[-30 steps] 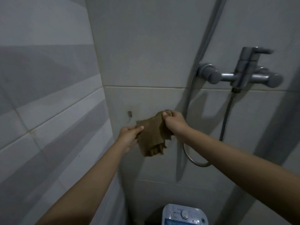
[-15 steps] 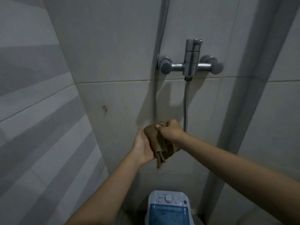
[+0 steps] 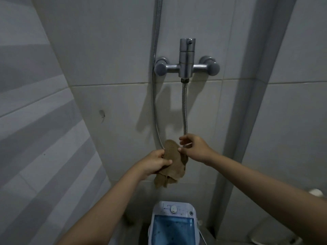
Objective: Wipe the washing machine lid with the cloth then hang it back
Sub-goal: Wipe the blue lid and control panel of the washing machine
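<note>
A brown cloth (image 3: 172, 165) hangs crumpled in front of the tiled wall, at the bottom loop of the metal shower hose (image 3: 184, 110). My left hand (image 3: 154, 162) grips the cloth's left side. My right hand (image 3: 193, 147) is at the cloth's upper right edge and the hose, fingers pinched; whether it holds the cloth or the hose I cannot tell. Far below, a small white washing machine (image 3: 174, 208) with a blue see-through lid (image 3: 172, 230) stands against the wall.
A chrome shower mixer tap (image 3: 186, 67) is fixed on the wall above the hands. A second hose run (image 3: 155, 68) goes up the wall to the left of it. A grey vertical pipe or corner strip (image 3: 247, 110) runs on the right. A small dark mark (image 3: 102, 114) is on the tile at left.
The view has swung so the tap is centred and higher. Both hands and the cloth moved from near the wall mark to the hose loop, and the cloth now hangs lower.
</note>
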Demonstrator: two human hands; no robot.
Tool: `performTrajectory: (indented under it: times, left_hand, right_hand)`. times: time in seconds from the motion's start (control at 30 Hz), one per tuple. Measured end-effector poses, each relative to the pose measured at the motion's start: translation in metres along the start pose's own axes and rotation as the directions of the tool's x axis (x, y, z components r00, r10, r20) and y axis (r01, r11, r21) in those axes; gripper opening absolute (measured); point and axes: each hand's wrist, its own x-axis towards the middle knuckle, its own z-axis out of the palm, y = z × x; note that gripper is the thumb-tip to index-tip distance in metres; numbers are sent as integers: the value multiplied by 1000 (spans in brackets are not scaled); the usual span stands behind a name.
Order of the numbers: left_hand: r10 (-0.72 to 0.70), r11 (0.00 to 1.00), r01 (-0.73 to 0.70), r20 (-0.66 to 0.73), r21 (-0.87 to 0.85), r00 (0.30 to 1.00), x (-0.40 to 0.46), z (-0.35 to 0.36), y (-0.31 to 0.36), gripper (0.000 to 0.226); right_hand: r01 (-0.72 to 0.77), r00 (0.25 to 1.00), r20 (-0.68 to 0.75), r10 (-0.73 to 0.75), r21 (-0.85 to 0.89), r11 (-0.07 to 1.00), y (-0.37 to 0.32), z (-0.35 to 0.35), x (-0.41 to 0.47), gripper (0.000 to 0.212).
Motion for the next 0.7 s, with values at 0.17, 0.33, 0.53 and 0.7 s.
performTrajectory:
  times: [0.17, 0.33, 0.53, 0.7]
  left_hand:
    - [31, 947, -80, 159, 312, 987, -3, -4, 2, 16]
    - [69, 871, -112, 107, 477, 992, 10, -17, -8, 9]
    - [-106, 921, 89, 25, 379, 994, 28, -31, -32, 20]
    - [-264, 936, 256, 2, -243, 965, 53, -31, -59, 16]
  right_hand:
    - [15, 927, 375, -14, 0, 1000, 13, -14, -4, 65]
    - [126, 959, 258, -113, -35, 991, 24, -2, 2, 13]
    - [308, 951, 47, -305, -184, 933, 23, 22, 12, 18]
    - [487, 826, 32, -562, -543, 684, 35, 47, 11, 27]
